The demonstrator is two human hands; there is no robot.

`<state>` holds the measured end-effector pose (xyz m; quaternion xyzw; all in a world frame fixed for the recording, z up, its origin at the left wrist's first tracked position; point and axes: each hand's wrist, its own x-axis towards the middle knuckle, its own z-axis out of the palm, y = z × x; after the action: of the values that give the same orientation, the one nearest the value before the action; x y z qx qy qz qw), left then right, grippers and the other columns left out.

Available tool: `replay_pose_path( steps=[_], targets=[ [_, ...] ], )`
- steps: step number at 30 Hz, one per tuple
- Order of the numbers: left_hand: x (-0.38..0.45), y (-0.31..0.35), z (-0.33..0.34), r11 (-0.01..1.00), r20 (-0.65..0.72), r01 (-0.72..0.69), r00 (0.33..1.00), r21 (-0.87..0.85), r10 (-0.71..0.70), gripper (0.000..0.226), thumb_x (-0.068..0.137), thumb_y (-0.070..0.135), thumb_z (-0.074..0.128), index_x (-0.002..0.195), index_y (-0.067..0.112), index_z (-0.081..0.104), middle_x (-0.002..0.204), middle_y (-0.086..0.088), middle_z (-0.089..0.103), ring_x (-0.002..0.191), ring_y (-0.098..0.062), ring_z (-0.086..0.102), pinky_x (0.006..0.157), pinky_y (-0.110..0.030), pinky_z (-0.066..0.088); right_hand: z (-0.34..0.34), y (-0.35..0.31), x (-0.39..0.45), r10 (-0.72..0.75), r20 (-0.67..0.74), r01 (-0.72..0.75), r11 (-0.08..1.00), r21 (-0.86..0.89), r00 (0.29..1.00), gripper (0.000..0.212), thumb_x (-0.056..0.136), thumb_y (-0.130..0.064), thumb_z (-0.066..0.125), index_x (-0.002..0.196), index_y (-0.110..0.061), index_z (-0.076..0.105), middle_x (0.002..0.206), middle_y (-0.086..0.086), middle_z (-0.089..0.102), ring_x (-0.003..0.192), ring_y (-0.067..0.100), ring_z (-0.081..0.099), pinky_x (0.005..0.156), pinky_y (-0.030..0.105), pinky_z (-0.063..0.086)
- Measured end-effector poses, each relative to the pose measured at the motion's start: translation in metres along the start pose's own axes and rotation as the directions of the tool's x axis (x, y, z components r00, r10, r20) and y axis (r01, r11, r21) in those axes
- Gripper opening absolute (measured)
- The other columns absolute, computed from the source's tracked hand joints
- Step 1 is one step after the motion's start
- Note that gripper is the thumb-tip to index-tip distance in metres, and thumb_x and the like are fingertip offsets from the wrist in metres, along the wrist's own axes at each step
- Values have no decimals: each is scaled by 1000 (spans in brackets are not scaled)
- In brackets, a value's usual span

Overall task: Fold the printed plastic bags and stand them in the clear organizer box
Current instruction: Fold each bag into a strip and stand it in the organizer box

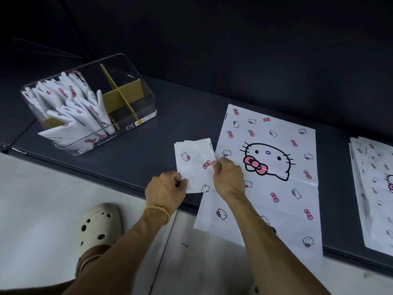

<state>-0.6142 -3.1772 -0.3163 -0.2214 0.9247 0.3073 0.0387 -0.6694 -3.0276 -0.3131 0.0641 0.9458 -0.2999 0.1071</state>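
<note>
White, crinkly plastic printed with cat faces and pink bows, the folded bag forms an upright-running rectangle on the dark table, its long axis pointing away from the person. Left hand pinches its near corner; right hand pinches its right edge. A flat unfolded bag lies just right, overhanging the edge. Clear organizer box, cardboard-divided, holds folded bags at far left.

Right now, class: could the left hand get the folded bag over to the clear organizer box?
Probably yes: the left hand pinches the folded bag, and bare dark tabletop lies between it and the organizer box.
</note>
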Motion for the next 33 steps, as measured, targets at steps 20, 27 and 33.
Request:
replay_pose_path(
  steps=[20, 27, 33],
  targets=[
    [32, -38, 3, 592, 401, -711, 703, 379, 588, 57, 104, 38, 16, 153, 22, -6, 151, 10, -25, 145, -15, -20, 117, -31, -16, 7, -7, 2, -199, -142, 152, 946, -287, 970, 17, 97, -26, 56, 100, -9, 61, 98, 10, 66, 92, 29, 64, 68, 34, 51],
    [33, -35, 1, 574, 411, -717, 697, 396, 587, 60, 103, 41, 21, 152, 15, -1, 155, 3, -15, 146, -17, -16, 114, -31, -20, 33, 22, -39, -597, 157, 602, 684, -413, 786, 58, 88, -6, 62, 143, -6, 47, 153, 10, 41, 143, 24, 35, 118, 45, 26],
    [36, -37, 2, 549, 434, -715, 699, 433, 568, 61, 100, 49, 8, 143, 20, -24, 152, 5, -27, 142, -12, -26, 107, -24, -26, -1, 53, -25, -507, 290, 584, 708, -397, 812, 50, 106, -24, 31, 155, -21, 22, 162, -11, 12, 151, 13, 5, 122, 38, 0]
  ],
)
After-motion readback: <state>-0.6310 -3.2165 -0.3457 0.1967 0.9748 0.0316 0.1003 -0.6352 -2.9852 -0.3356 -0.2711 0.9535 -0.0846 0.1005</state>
